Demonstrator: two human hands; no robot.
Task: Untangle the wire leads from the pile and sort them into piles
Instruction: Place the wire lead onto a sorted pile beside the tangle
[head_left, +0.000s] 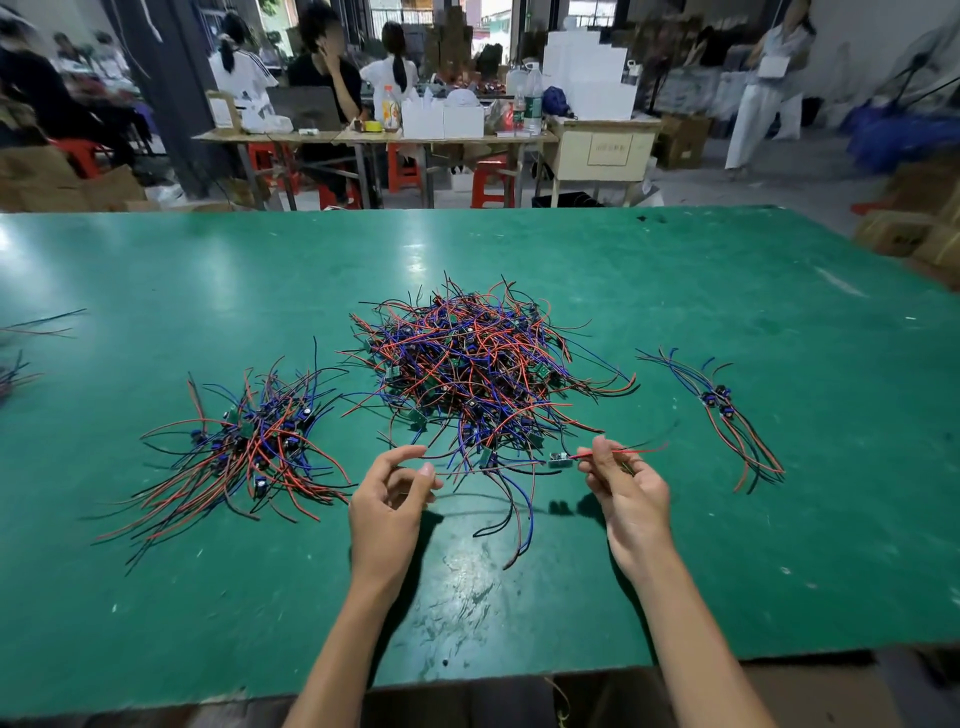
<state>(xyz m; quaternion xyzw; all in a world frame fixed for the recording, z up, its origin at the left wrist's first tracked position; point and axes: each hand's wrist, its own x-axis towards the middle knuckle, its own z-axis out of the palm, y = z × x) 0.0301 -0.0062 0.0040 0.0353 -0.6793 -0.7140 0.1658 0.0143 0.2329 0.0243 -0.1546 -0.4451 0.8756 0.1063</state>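
Above the table (156, 260) near its front edge, the right hand (626, 493) pinches a red wire lead (631, 451) and the left hand (387, 499) pinches its thin wires. The tangled pile (472, 369) lies mid-table, with 2 sorted piles: the left pile (244, 447) and the right pile (722, 410).

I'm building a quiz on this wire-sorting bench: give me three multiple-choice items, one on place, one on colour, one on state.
1. Where is the smallest sorted bundle?
A. right of the big pile
B. left of it
C. on the floor

2. The table top is:
A. white
B. green
C. yellow

3. The right hand is:
A. flat on the table
B. out of view
C. pinching a red wire

Answers: 1 A, it lies right of the big pile; 2 B, the surface is green; 3 C, its fingers pinch the red wire.
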